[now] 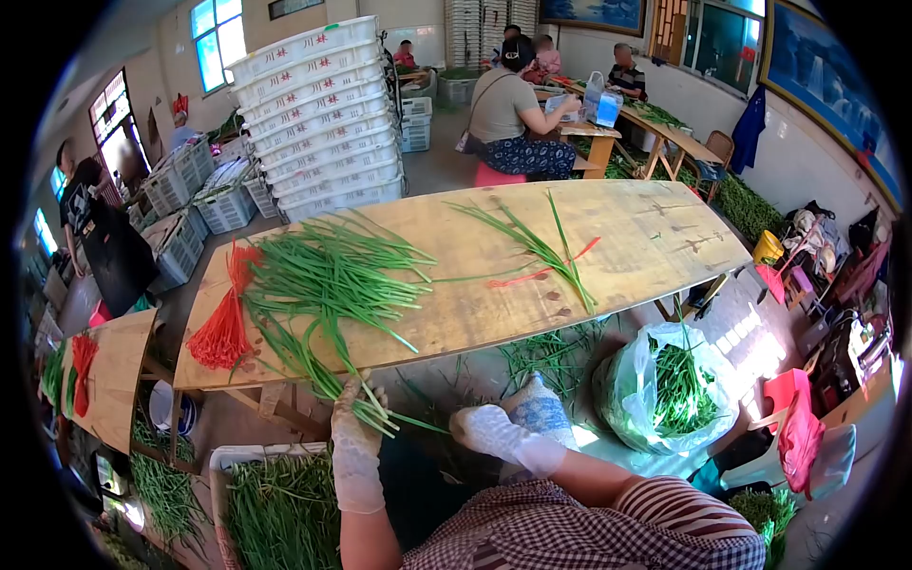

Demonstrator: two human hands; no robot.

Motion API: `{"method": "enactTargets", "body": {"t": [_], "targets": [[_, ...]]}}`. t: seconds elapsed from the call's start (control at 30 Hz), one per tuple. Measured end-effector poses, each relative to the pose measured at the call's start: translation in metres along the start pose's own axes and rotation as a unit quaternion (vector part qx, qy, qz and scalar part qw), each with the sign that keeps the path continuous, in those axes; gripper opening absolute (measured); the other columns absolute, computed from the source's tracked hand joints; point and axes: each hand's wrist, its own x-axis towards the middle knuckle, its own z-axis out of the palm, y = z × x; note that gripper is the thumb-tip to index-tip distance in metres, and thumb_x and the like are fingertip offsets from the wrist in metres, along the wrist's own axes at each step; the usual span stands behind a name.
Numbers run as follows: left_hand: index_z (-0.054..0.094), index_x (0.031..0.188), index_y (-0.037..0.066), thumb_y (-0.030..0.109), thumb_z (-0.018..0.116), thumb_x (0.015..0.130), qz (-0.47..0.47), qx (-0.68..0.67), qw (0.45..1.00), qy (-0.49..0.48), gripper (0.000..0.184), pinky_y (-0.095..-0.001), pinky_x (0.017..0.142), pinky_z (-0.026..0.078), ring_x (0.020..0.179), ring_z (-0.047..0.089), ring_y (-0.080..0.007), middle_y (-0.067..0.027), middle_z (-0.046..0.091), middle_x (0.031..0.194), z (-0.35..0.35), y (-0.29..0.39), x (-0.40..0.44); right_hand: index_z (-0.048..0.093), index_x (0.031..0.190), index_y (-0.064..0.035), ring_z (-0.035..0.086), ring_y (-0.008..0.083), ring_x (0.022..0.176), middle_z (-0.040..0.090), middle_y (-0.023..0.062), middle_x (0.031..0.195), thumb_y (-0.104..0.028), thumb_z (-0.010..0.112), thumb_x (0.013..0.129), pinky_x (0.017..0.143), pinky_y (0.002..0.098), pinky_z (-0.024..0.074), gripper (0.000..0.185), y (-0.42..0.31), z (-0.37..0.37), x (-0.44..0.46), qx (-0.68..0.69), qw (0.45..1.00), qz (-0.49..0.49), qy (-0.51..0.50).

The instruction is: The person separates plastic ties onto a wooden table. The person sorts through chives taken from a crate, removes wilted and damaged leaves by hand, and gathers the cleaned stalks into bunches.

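My left hand (357, 423), in a white glove, is closed around a small bunch of green chives (369, 412) at the table's near edge. Their pale cut ends point toward my right hand (492, 433), also gloved, whose fingers are drawn together. One stalk reaches its fingertips; whether they pinch it I cannot tell. Just beyond my left hand, a loose pile of chives (328, 271) covers the left part of the wooden table (456, 313). A bundle of red ties (224, 323) lies beside it. Farther right, a few chives (541, 242) lie across a red tie (518, 279).
A crate of chives (275, 508) stands by my left arm, and a plastic bag of greens (670, 385) sits on the floor at right. Stacked white crates (318, 123) rise behind the table. A seated person (513, 109) works beyond; another person (95, 228) stands at left.
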Motion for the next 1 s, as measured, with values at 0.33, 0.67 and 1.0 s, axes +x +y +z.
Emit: {"method": "enactTargets", "body": {"t": [0.33,0.67,1.0], "targets": [[0.048,0.129,0.004,0.025,0.043,0.099,0.058,-0.059,0.98,-0.179,0.037,-0.0284,0.088,0.051,0.106,0.057,-0.0176,-0.0088,0.056,0.118,0.015,-0.014,-0.014,0.052,0.127,-0.0079,0.052,0.0329,0.112,0.054,0.0113,0.126,-0.034,0.065,0.08,0.1,0.0494,0.0375,0.055,-0.073,-0.044,0.052,0.074,0.815,-0.301,0.49],[0.039,0.061,0.019,0.035,0.061,0.092,-0.022,-0.083,0.993,-0.08,0.041,-0.0228,0.039,0.028,0.041,0.034,-0.0094,0.0067,0.035,0.052,0.041,0.071,0.034,0.063,0.102,-0.0105,0.064,0.031,0.077,0.065,0.0133,0.088,-0.022,0.066,0.08,0.066,0.0407,0.0512,0.025,-0.007,-0.085,0.074,0.007,0.855,-0.047,0.516],[0.059,0.086,0.01,0.028,0.057,0.094,-0.05,0.019,0.998,-0.028,0.02,-0.0277,0.044,0.037,0.049,0.044,-0.0129,0.0009,0.047,0.061,0.011,0.009,0.029,0.072,0.089,-0.0114,0.065,0.032,0.071,0.066,0.0125,0.078,-0.032,0.069,0.078,0.063,0.0427,0.0505,0.023,0.007,-0.069,0.113,-0.11,0.925,0.091,0.353]]}}
